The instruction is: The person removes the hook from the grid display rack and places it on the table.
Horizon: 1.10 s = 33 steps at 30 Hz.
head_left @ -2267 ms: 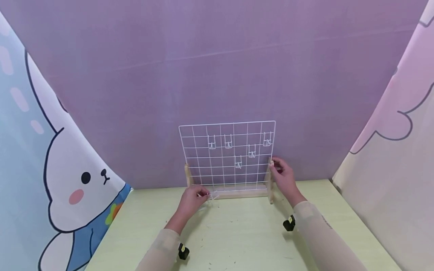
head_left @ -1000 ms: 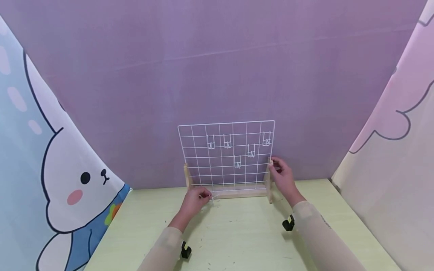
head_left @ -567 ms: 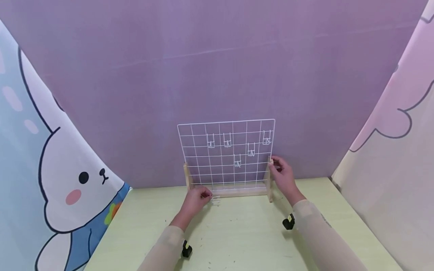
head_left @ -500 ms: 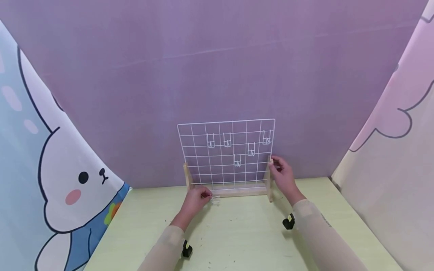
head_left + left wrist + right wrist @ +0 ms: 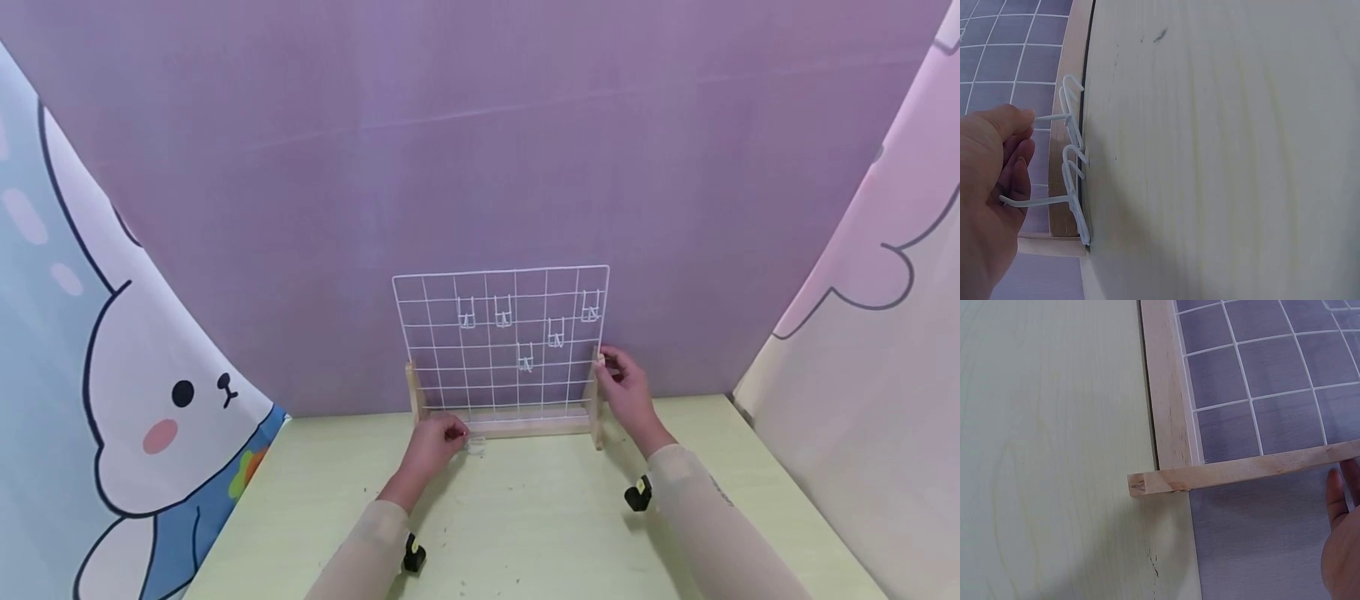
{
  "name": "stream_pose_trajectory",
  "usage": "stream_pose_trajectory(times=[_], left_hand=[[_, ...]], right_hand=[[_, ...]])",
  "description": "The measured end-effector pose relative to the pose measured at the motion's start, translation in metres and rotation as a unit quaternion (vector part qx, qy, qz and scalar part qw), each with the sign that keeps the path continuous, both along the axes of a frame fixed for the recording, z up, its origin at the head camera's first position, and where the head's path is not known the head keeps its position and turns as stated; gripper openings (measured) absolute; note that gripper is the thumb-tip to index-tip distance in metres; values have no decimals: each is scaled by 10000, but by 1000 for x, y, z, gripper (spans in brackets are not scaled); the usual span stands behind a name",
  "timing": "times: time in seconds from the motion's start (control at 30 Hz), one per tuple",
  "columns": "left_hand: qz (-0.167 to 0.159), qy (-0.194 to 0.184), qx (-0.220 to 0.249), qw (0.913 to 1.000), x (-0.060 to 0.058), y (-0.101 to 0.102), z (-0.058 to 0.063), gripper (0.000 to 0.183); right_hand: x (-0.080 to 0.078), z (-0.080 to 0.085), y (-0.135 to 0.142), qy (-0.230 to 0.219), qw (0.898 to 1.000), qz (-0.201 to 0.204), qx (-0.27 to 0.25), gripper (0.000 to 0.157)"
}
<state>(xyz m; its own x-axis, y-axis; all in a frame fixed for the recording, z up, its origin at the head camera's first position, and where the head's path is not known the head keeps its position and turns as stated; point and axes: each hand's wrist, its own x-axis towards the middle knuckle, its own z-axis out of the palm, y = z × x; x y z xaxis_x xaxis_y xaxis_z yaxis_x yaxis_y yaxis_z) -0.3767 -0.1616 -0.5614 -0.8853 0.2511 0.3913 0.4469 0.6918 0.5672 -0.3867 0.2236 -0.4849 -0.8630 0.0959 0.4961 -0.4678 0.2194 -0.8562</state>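
A white wire grid panel (image 5: 501,272) stands upright in a wooden stand (image 5: 536,428) at the table's back. Several white wire hooks (image 5: 556,340) hang on it. At the stand's lower left, my left hand (image 5: 427,450) pinches the prong of a white wire hook (image 5: 1070,122) between thumb and finger. A second hook (image 5: 1074,200) sits beside it, its prong against the curled lower fingers. Both are close to the stand's bottom bar. My right hand (image 5: 628,393) holds the right wooden upright (image 5: 1241,470) near its top; some fingers are hidden behind it.
The pale wood table (image 5: 540,517) carries small dark specks. A purple backdrop (image 5: 480,150) rises just behind the stand. Printed cloths flank both sides, with a rabbit (image 5: 172,375) at left. Each sleeve carries a small black device (image 5: 638,493).
My left hand has shifted slightly right, and the hooks in it have turned from spread-out to lying close together by the bottom bar. My right hand stays on the upright.
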Motion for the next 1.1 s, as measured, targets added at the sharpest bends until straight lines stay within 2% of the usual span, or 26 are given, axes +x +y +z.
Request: stream_pose_trajectory(times=[0.33, 0.53, 0.83, 1.1], left_hand=[[103, -133, 44, 9998, 0, 2, 0, 14], [52, -169, 158, 9997, 1, 3, 0, 9], [41, -122, 210, 9997, 0, 0, -3, 6], [81, -300, 218, 9993, 6, -2, 1, 11]], right_hand=[[2, 4, -2, 61, 10000, -6, 8, 32], [1, 6, 0, -12, 9999, 7, 116, 34], [-21, -20, 8, -62, 9999, -89, 84, 36], [-21, -25, 10, -2, 9999, -99, 113, 33]])
